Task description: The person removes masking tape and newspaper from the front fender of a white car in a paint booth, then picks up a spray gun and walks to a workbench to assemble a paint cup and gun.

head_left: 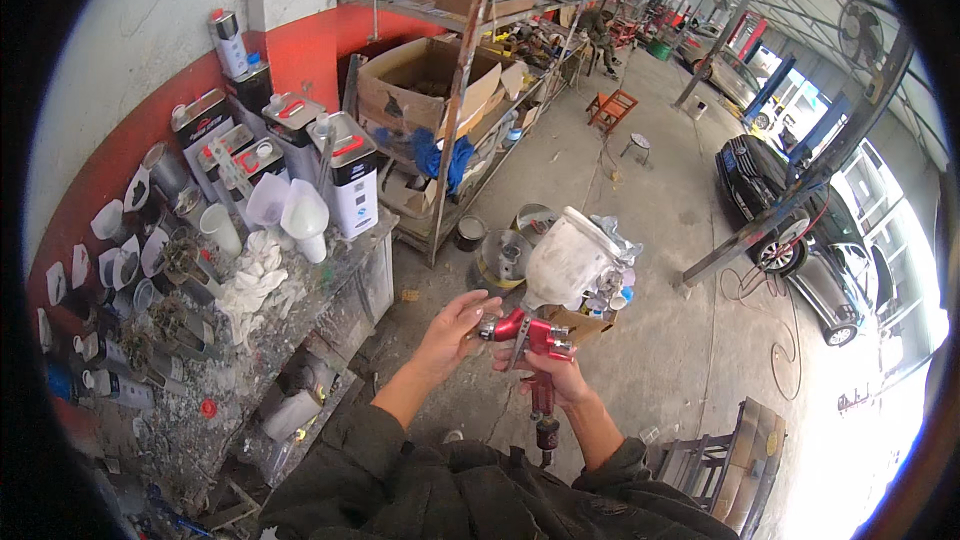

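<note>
A red spray gun [522,332] with a cloudy white paint cup [572,258] on top is in front of me. My right hand [560,377] is wrapped round its handle, partly hidden behind the red body. Below that hand a dark fitting [546,434] hangs from the handle's lower end. The silver nozzle [488,328] points left, toward my left hand [452,332]. That hand is open, its fingers apart and bent around the nozzle's side; whether they touch it I cannot tell. The cup is tilted slightly and looks whitish and stained.
On the left a paint-stained workbench [268,358] carries metal cans [352,190], plastic cups [304,208] and a white rag [255,285]. Beyond stands a shelf rack with a cardboard box [425,80]. Buckets [500,262] sit on the floor ahead. A black car [750,175] stands right.
</note>
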Demonstrator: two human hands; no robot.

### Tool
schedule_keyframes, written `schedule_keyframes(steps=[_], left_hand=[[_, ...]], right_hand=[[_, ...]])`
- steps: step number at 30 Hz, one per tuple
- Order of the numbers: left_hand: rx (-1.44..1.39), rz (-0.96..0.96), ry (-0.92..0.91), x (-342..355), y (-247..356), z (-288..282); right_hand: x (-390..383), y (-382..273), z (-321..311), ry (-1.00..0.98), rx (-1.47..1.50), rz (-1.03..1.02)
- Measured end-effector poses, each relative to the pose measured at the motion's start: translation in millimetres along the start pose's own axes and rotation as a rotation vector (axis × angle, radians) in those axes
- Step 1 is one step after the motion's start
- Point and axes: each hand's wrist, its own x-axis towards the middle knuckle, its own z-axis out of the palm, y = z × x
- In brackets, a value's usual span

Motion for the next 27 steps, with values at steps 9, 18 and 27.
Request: schedule_keyframes(steps=[9,18,27], left_hand=[[0.677,-0.202,-0.103,5.2,-10.2,22.0],[0.509,-0.506,0.103,19.4,-28.8,0.0],[0.532,-0.318,0.038,10.3,-27.0,23.2]], right_hand=[[-22.7,-0.6,-45.7,-0.050,-0.112,0.021],[-27.1,4.2,-55.8,-0.061,-0.079,0.030],[-35.9,8.3,-59.7,-0.061,-0.082,0.060]])
